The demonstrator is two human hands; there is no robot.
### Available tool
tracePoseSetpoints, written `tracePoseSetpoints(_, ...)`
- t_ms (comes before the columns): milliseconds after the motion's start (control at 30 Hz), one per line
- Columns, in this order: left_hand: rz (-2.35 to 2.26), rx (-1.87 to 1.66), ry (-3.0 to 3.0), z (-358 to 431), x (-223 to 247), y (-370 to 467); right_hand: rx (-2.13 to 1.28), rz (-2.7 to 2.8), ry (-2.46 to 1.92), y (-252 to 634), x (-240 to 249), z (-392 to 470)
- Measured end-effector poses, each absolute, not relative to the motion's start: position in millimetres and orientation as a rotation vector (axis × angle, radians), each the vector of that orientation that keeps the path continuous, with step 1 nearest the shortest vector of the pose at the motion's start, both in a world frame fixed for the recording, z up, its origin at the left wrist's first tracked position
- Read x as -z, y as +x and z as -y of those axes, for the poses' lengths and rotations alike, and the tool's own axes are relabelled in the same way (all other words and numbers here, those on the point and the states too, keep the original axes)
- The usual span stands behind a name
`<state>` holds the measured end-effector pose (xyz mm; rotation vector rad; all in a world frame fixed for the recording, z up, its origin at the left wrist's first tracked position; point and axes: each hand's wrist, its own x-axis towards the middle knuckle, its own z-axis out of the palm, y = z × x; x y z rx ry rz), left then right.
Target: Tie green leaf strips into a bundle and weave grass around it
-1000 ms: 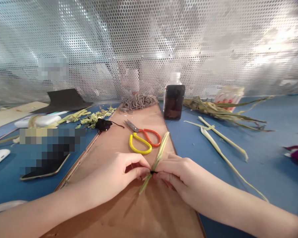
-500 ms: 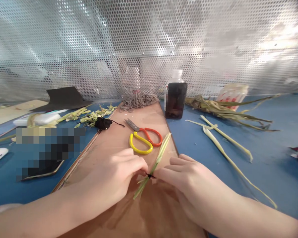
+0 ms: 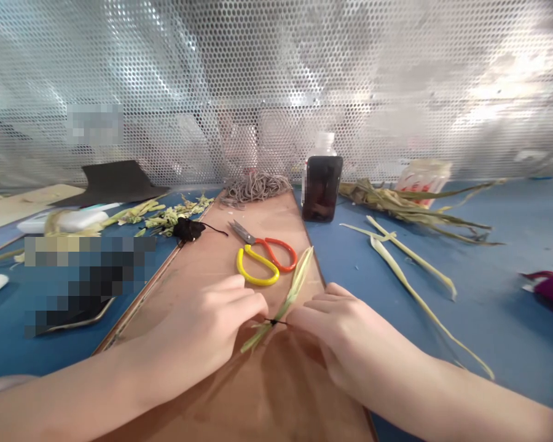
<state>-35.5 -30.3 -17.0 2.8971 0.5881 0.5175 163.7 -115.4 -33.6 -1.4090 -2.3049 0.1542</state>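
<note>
Between my hands a black thread (image 3: pixel 280 322) runs taut around a small bundle of pale green plant strips (image 3: pixel 295 288), with a dark knot at its lower part. My left hand (image 3: pixel 233 313) is closed in a pinch on the thread's left end. The right end is pinched by my right hand (image 3: pixel 325 316). The bundle slants up and to the right, its frayed lower ends pointing toward me. Just beyond it lie scissors (image 3: pixel 266 258) with one yellow and one red handle, blades pointing away to the left. My thumbs are partly hidden.
A brown board (image 3: pixel 193 270) lies on the blue table (image 3: pixel 442 344). Black thread (image 3: pixel 188 229) and grey cord (image 3: pixel 258 187) rest on it. A dark phone (image 3: pixel 321 190) leans on a bottle (image 3: pixel 325 142). Dried leaves (image 3: pixel 396 205) and loose strips (image 3: pixel 415 282) lie right.
My hands have moved slightly apart, and the black thread between them shows longer and straighter. The whole view has shifted a little, so things sit slightly further left.
</note>
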Motion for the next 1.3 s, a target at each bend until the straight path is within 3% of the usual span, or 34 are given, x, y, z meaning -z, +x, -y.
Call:
tracePoseSetpoints(600, -0.635, -0.550, 2.926, 15, 18, -44, -0.405, 1.995, -1.373, 168, 23, 108)
tracePoseSetpoints(1033, -0.616, -0.353, 2.792, 7, -1, -43, -0.172, 2.030, -1.297, 169, 32, 107)
tracePoseSetpoints(1300, -0.542, -0.331, 2.597, 23, -12, -12, -0.267, 2.111, -1.352, 169, 23, 111)
